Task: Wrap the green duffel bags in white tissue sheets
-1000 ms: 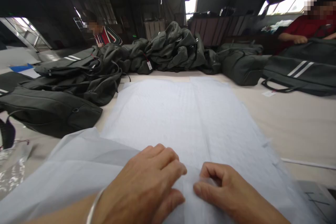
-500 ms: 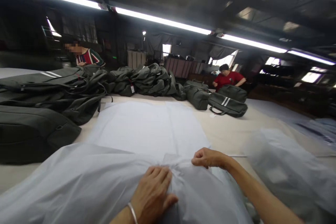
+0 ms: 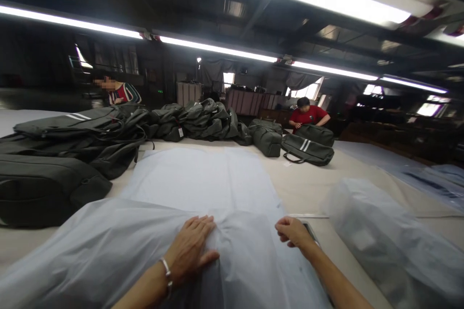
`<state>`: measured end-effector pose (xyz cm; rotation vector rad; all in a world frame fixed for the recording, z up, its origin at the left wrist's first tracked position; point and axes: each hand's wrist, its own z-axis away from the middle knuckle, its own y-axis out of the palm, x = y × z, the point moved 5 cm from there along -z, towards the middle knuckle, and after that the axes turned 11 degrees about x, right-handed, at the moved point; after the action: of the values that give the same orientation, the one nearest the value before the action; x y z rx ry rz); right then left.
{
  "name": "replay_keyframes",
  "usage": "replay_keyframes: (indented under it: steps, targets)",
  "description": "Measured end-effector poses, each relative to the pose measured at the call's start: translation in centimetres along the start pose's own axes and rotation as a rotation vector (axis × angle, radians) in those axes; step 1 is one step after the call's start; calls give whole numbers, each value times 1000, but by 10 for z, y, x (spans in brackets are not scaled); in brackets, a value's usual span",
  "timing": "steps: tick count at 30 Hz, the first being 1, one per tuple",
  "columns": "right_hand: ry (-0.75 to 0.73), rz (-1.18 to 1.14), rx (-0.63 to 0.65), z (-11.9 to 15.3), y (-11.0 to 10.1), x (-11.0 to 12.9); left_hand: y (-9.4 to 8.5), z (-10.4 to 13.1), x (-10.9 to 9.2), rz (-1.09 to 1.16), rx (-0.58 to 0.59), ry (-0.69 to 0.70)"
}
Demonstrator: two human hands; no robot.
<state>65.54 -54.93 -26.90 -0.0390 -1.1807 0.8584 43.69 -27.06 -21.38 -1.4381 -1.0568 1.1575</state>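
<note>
A translucent whitish plastic bag (image 3: 119,236) is spread in front of me, bulging on the left over something inside that I cannot make out. My left hand (image 3: 192,246), with a silver bracelet on its wrist, lies flat on the bag with the fingers stretched out. Just past the bag's right part, above flat plastic sheets (image 3: 195,171), is my right hand (image 3: 293,232). Its fingers are curled together; whatever they may hold is hidden. A dark edge of some object shows behind the right wrist, mostly covered.
Dark green bags (image 3: 50,188) are heaped at left and along the table's back. A striped bag (image 3: 308,148) lies at the far right. A plastic-wrapped bag (image 3: 380,236) sits right of my arm. Two people work beyond the table, one in a red shirt (image 3: 308,116).
My left hand has slid leftward and up across the bag. The right hand has moved right, away from the gathered plastic, which looks looser. The camera view has tilted upward.
</note>
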Motion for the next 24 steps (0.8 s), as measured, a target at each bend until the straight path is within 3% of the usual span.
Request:
replay_keyframes:
  steps: [5, 8, 11, 15, 18, 24]
  targets:
    - [63, 63, -315, 37, -120, -102, -2, -2, 13, 78, -63, -76]
    - [150, -13, -337, 62, -154, -155, -1, -6, 19, 115, -25, -145]
    - [182, -170, -224, 65, -141, -189, -2, -8, 19, 127, 35, -189]
    - [148, -356, -92, 50, -105, -205, -5, -11, 20, 142, 76, -241]
    - [163, -424, -132, 38, -93, -212, -4, -14, 20, 137, 94, -252]
    - [162, -487, -278, 31, -89, -213, -2, -14, 9, 45, 69, -263]
